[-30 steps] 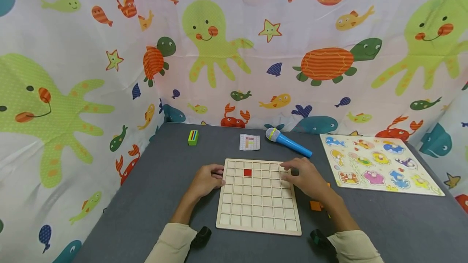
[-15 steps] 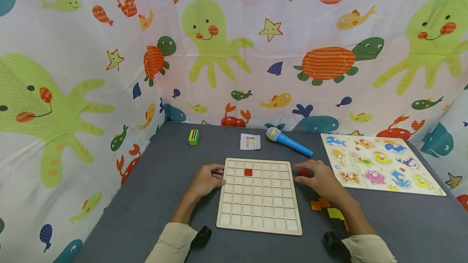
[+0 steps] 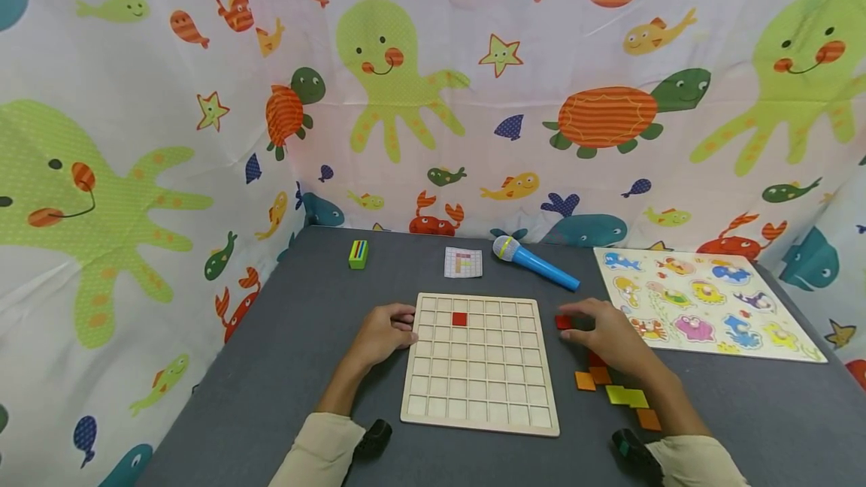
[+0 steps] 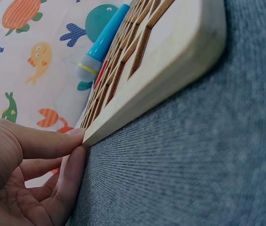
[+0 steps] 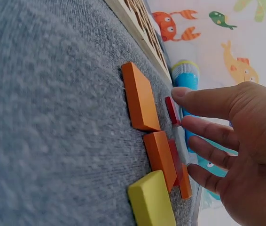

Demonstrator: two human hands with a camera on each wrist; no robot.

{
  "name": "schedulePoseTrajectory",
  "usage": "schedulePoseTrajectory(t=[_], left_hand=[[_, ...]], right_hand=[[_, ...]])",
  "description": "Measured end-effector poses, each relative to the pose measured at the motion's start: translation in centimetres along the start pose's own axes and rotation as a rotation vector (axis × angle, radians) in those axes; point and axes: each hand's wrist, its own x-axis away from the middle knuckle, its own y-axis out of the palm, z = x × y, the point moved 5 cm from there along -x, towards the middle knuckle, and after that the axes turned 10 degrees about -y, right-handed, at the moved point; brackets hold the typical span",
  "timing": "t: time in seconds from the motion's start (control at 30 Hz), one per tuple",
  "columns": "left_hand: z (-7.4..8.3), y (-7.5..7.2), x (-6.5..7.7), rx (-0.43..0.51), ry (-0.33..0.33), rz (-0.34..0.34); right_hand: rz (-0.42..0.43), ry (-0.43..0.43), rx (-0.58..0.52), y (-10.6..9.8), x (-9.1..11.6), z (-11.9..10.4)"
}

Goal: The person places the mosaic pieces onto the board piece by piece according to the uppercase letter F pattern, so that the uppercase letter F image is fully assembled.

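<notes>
A wooden grid board [image 3: 485,425] lies on the grey table with one red tile [image 3: 459,319] in its upper rows. My left hand [image 3: 379,333] pinches the board's left edge, thumb over the rim and index finger against its side in the left wrist view. Right of the board, another red tile [image 3: 563,322] lies on the table. My right hand [image 3: 604,335] is beside it, thumb and fingers parted around it. In the right wrist view the thumb [image 5: 203,101] and fingers are extended, apart from the red tile [image 5: 172,111].
Orange tiles [image 3: 585,381], yellow tiles [image 3: 617,394] and a dark red tile [image 3: 596,360] lie near my right forearm. Behind the board are a green block [image 3: 358,255], a grid card [image 3: 463,262] and a blue toy microphone [image 3: 541,269]. An animal puzzle board [image 3: 727,349] lies right.
My right hand has moved right, off the board's upper right corner, to the red tile beside the board. The loose tiles show more now. My left hand has stayed at the board's edge.
</notes>
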Motion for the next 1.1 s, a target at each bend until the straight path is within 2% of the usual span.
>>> schedulePoseTrajectory(t=[0.27,0.5,1.1], left_hand=[[0.05,-0.07,0.06,-0.012,-0.014,0.01],[0.08,-0.11,0.1,0.0,0.005,0.01],[-0.07,-0.01,0.03,0.016,-0.007,0.006]], right_hand=[[-0.021,-0.006,0.015,0.07,-0.31,0.33],[-0.029,-0.028,0.044,0.07,-0.55,0.4],[-0.075,0.015,0.081,0.2,-0.51,0.57]])
